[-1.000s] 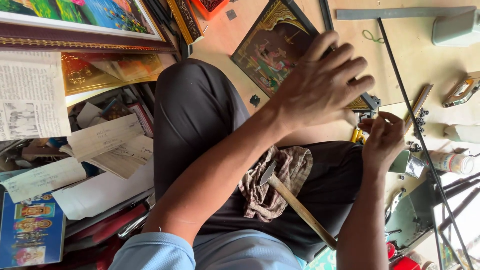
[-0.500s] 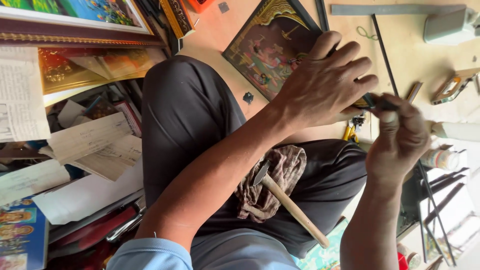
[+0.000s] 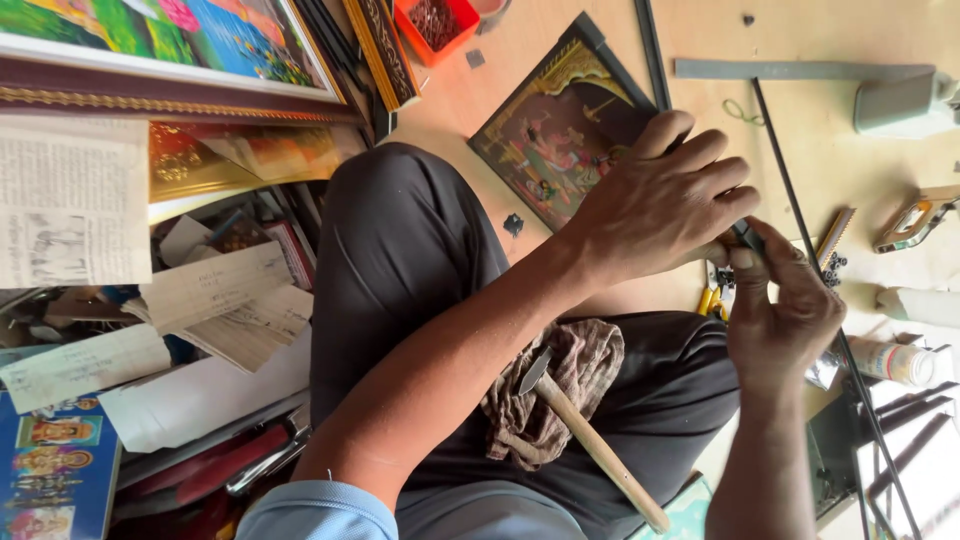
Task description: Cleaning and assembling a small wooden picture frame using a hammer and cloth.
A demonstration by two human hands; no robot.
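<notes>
My left hand (image 3: pixel 660 210) reaches over my raised knee, knuckles up, with its fingers curled around a thin black strip (image 3: pixel 790 190) that runs down the wooden floor. My right hand (image 3: pixel 785 315) comes up from below and pinches the same strip just under the left fingers; the two hands touch there. The contact spot is mostly hidden by the fingers. A wooden-handled hammer (image 3: pixel 590 440) lies on a brown checked cloth (image 3: pixel 560 385) in my lap, touched by neither hand.
A dark-framed picture (image 3: pixel 555 135) lies beyond my left hand. A red tray of small nails (image 3: pixel 435 20) sits at the top. Yellow pliers (image 3: pixel 712 298), a white bottle (image 3: pixel 890 360) and a saw handle (image 3: pixel 915 220) lie to the right. Papers and framed pictures (image 3: pixel 170 50) are stacked on the left.
My right hand has dropped slightly and closed in under the left fingers on the strip. The left hand keeps its place. The view has drifted a little.
</notes>
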